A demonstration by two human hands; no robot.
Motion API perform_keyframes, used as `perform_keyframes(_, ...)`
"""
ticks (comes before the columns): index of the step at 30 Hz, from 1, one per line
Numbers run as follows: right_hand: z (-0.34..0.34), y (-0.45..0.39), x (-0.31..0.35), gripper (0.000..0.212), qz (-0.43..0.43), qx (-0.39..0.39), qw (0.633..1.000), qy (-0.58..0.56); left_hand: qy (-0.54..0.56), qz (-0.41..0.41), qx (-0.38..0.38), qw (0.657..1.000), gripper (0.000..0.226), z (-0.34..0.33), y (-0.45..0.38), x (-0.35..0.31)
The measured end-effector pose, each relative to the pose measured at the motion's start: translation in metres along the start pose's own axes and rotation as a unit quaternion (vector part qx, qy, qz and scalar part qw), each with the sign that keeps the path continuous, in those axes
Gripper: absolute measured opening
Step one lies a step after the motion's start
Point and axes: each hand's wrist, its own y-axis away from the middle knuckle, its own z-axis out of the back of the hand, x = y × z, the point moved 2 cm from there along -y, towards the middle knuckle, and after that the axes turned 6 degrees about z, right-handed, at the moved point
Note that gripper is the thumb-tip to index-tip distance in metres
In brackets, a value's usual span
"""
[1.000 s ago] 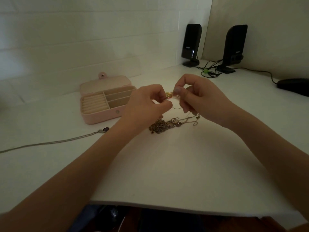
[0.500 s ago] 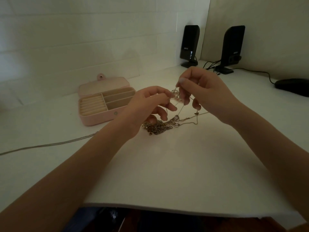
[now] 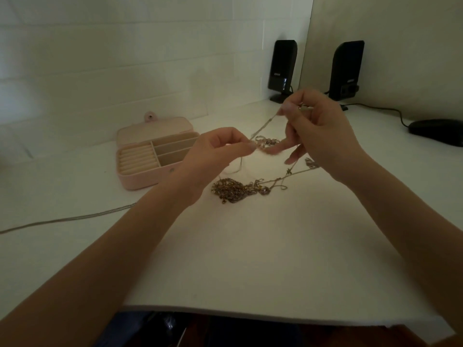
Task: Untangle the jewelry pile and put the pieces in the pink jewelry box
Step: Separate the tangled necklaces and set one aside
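A: Since the earlier frame the right hand (image 3: 323, 136) has risen and drawn away from the left hand (image 3: 215, 156), so a thin chain (image 3: 263, 126) now runs taut and slanted between them, where before the two hands were nearly touching.

B: How are the hands holding it?

A: Right hand pinches the upper end of the chain between thumb and forefinger, other fingers spread below. Left hand pinches the lower end at its fingertips, fingers curled. A small cluster of links (image 3: 266, 142) hangs between the hands, just beside the left fingertips.

B: And the pile?

A: Pile (image 3: 235, 189) lies on the desk (image 3: 250, 259) below and between the hands. Fine strands rise from it toward the right hand, one with a small star-like charm (image 3: 290, 171). I cannot tell which strands are knotted together.

B: Where is the box?

A: Box (image 3: 155, 159) sits open on the desk, left of the left hand, lid back, ring rolls on its left side and divided slots on its right. A grey cord (image 3: 67, 219) lies across the desk on the left. Two speakers (image 3: 283, 68) stand at the back, and a mouse (image 3: 436, 130) sits far right.
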Motion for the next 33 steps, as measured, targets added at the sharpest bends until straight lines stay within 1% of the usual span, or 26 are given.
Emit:
perform_keyframes(2,0.006,-0.002,0.001,0.014,0.02,-0.037,0.999,0.008,0.027,-0.001,0.016,1.0,0.026,0.001,0.0,-0.001)
perform_keyframes(5,0.014,-0.006,0.002,0.015,0.053,-0.084,0.994,0.033,0.088,-0.002,0.078,0.993,0.043,-0.001,-0.001,0.0)
perform_keyframes(6,0.016,-0.007,0.002,0.015,0.062,-0.098,0.992,0.043,0.107,0.003,0.083,0.991,0.045,-0.001,0.0,0.001)
perform_keyframes(7,0.019,-0.008,0.001,0.015,0.07,-0.11,0.99,0.059,0.113,0.013,0.071,0.991,0.042,-0.002,0.0,0.002)
perform_keyframes(8,0.021,-0.008,0.0,0.014,0.077,-0.117,0.987,0.08,0.091,0.018,0.046,0.995,0.036,-0.003,0.0,0.003)
perform_keyframes(9,0.023,-0.009,-0.003,0.013,0.078,-0.117,0.985,0.105,0.051,0.017,0.013,0.998,0.031,-0.002,-0.002,0.007)
perform_keyframes(11,0.028,-0.01,-0.01,0.012,0.064,-0.104,0.98,0.158,-0.015,-0.009,-0.047,0.999,0.027,0.0,-0.004,0.014)
perform_keyframes(12,0.03,-0.01,-0.013,0.011,0.05,-0.091,0.977,0.184,-0.025,-0.02,-0.075,0.997,0.027,0.003,-0.006,0.016)
perform_keyframes(15,0.037,-0.006,-0.018,0.009,0.022,-0.05,0.968,0.244,0.001,-0.039,-0.155,0.987,0.029,0.016,-0.01,0.023)
perform_keyframes(17,0.038,0.0,-0.017,0.009,0.012,-0.037,0.969,0.243,-0.003,-0.07,-0.196,0.978,0.029,0.022,-0.011,0.025)
perform_keyframes(20,0.038,0.012,-0.012,0.012,0.006,-0.042,0.975,0.22,-0.052,-0.134,-0.247,0.958,0.028,0.023,-0.005,0.021)
perform_keyframes(23,0.038,0.021,-0.006,0.011,0.0,-0.048,0.976,0.213,-0.005,-0.142,-0.248,0.958,0.026,0.025,-0.001,0.009)
perform_keyframes(27,0.042,0.028,0.005,0.01,-0.001,-0.083,0.974,0.211,0.084,-0.09,-0.233,0.965,0.025,0.034,0.004,-0.013)
perform_keyframes(28,0.043,0.029,0.008,0.01,0.002,-0.09,0.974,0.208,0.089,-0.084,-0.231,0.965,0.025,0.035,0.006,-0.02)
perform_keyframes(29,0.043,0.03,0.01,0.01,0.005,-0.098,0.973,0.207,0.066,-0.087,-0.237,0.965,0.027,0.039,0.006,-0.026)
perform_keyframes(31,0.044,0.03,0.014,0.009,0.011,-0.122,0.969,0.213,-0.028,-0.118,-0.254,0.96,0.033,0.046,0.006,-0.038)
perform_keyframes(33,0.047,0.029,0.016,0.01,0.008,-0.146,0.965,0.218,-0.082,-0.126,-0.251,0.956,0.042,0.055,0.007,-0.049)
